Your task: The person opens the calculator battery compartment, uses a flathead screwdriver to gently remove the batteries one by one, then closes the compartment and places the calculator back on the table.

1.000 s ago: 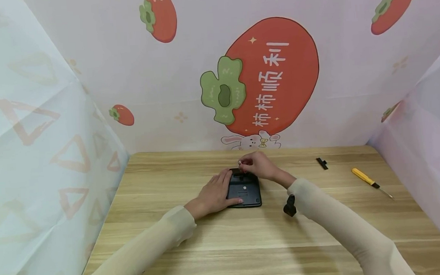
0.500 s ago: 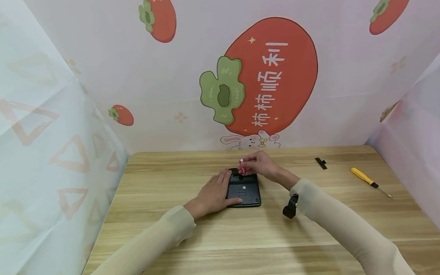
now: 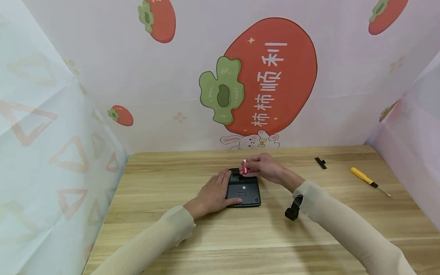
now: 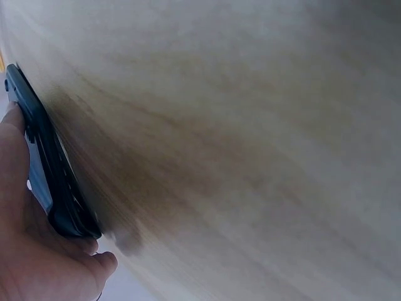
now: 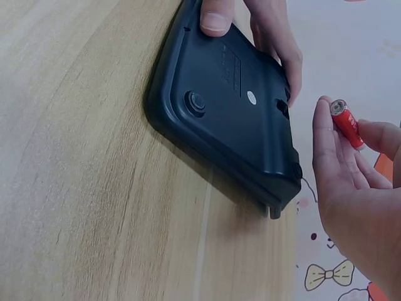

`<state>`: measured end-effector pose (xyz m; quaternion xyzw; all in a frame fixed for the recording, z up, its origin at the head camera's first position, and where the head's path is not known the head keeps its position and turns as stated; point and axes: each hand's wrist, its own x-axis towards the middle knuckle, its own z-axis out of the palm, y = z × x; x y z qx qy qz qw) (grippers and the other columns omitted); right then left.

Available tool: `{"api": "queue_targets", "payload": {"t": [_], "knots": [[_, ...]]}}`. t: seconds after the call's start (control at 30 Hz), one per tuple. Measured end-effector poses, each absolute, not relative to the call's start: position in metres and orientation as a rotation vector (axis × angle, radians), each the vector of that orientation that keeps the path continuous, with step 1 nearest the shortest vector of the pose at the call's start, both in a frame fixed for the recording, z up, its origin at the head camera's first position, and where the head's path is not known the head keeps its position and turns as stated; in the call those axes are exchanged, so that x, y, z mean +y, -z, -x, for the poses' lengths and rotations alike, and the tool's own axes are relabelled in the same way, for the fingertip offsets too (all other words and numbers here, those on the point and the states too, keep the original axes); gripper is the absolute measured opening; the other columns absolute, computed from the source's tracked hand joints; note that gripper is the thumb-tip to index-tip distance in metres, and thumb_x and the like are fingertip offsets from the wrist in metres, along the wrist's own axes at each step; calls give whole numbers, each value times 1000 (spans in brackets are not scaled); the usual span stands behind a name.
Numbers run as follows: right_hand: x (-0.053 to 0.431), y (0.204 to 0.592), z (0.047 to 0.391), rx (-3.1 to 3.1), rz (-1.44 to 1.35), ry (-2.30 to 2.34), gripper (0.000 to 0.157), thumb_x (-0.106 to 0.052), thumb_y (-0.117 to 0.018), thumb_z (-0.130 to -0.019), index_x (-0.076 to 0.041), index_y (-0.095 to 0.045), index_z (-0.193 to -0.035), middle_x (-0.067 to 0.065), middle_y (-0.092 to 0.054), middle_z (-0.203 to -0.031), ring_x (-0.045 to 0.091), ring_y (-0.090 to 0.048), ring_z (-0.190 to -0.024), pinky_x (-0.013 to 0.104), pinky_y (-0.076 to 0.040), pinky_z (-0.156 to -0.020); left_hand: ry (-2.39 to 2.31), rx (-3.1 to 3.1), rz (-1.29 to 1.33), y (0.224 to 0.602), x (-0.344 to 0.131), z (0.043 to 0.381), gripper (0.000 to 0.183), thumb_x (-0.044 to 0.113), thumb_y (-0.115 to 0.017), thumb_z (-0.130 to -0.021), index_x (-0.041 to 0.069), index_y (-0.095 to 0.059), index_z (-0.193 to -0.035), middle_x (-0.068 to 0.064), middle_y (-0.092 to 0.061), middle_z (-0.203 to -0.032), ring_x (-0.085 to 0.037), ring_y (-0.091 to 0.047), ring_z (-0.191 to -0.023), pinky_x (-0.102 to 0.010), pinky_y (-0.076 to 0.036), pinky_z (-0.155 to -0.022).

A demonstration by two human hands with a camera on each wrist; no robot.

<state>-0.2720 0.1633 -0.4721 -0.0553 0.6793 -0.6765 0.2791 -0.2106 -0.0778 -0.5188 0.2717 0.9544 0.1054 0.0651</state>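
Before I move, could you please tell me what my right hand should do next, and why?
I would probably turn the red battery towards the dark recess in the dark device: your right hand pinches the battery apart from the device, that recess looks uncovered, and your left hand holds the device's side, seemingly steadying it.

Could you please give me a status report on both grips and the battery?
Left grip holds device. Right grip pinches battery, apart from device. Black piece and screwdriver lie right, out of the way.
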Motion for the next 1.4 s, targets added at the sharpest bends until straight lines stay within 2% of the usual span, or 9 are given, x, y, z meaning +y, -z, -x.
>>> {"api": "queue_targets", "payload": {"t": [0.2,0.4,0.6,0.7,0.87,0.97,1.2,1.4], "knots": [[170,470,269,1805,127,1823,41,-7,-51,-112,17,-51,-145,38,-60,-139,25,-76,-108,42,-58,-101,-317,2889,-826,519,-77,210,109,76,-56,-96,0,-22,-167,-19,-24,-173,-32,-30,-158,-48,-27,-129],[180,469,267,1804,132,1825,43,-9,-52,-112,17,-50,-146,40,-56,-141,26,-75,-110,46,-55,-105,-306,2893,-824,520,-77,210,110,76,-56,-96,0,-21,-167,-19,-24,-173,-31,-29,-159,-47,-26,-130],[194,469,266,1822,123,1843,43,-9,-53,-112,18,-50,-145,40,-59,-139,27,-75,-109,52,-50,-109,-323,2893,-820,523,-77,211,110,77,-57,-96,1,-22,-167,-19,-24,-173,-32,-30,-158,-47,-27,-129],[203,470,266,1821,116,1866,43,-7,-53,-111,21,-49,-144,35,-66,-130,29,-75,-110,56,-46,-111,-334,2893,-816,524,-77,212,110,76,-58,-95,1,-22,-167,-19,-25,-172,-32,-31,-158,-47,-27,-129],[218,472,262,1820,100,1881,44,-7,-51,-112,23,-45,-144,38,-62,-134,38,-70,-120,58,-43,-113,-343,2889,-809,526,-77,211,110,76,-59,-95,1,-22,-167,-19,-25,-173,-32,-30,-159,-47,-26,-129],[226,471,261,1831,84,1872,45,-8,-50,-113,22,-45,-146,41,-56,-140,37,-70,-121,57,-43,-115,-352,2889,-811,526,-77,211,110,75,-60,-95,1,-22,-167,-20,-25,-172,-33,-29,-159,-48,-26,-129],[241,468,259,1857,53,1865,46,-9,-50,-113,21,-43,-147,37,-59,-139,33,-71,-120,56,-42,-116,-331,2899,-819,527,-77,212,111,76,-58,-95,1,-21,-167,-19,-24,-173,-31,-28,-159,-47,-26,-129],[253,467,259,1876,41,1862,46,-8,-51,-113,21,-43,-148,34,-63,-135,31,-73,-117,55,-44,-114,-332,2912,-835,526,-77,211,109,73,-62,-96,-1,-23,-166,-21,-25,-172,-33,-30,-158,-48,-28,-129]]}}
